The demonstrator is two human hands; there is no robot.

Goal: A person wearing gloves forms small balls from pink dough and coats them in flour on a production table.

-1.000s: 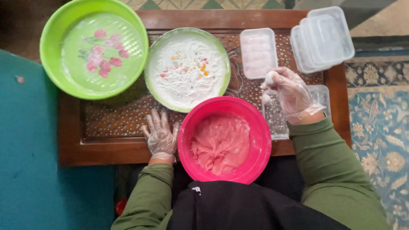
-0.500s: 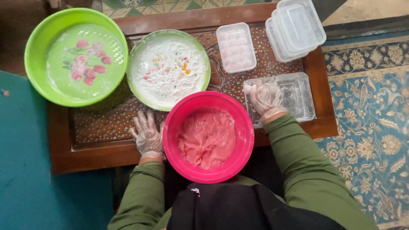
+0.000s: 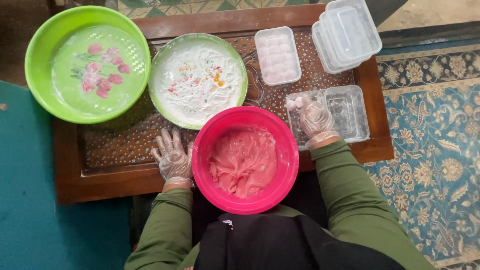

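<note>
A pink bowl [image 3: 280, 135] of pink dough sits at the table's near edge, in front of me. My left hand [image 3: 172, 157], in a clear glove, rests flat on the wooden table [image 3: 110, 165] just left of the bowl, fingers spread, holding nothing. My right hand [image 3: 316, 120], also gloved, reaches into an open clear plastic box [image 3: 350, 112] right of the bowl, its fingertips on small pale dough balls [image 3: 295, 103] in the box's left half. Whether it grips one is hidden by the fingers.
A white plate [image 3: 197, 80] dusted with flour stands behind the pink bowl. A green basin [image 3: 85, 62] with a flower print overhangs the table's far left. A closed box of dough balls [image 3: 277, 55] and a stack of empty boxes [image 3: 347, 32] sit at the back right. Patterned carpet [image 3: 435, 150] lies to the right.
My right hand has lowered from above the table into the open plastic box. My left hand stayed flat beside the pink bowl. The view shifted slightly.
</note>
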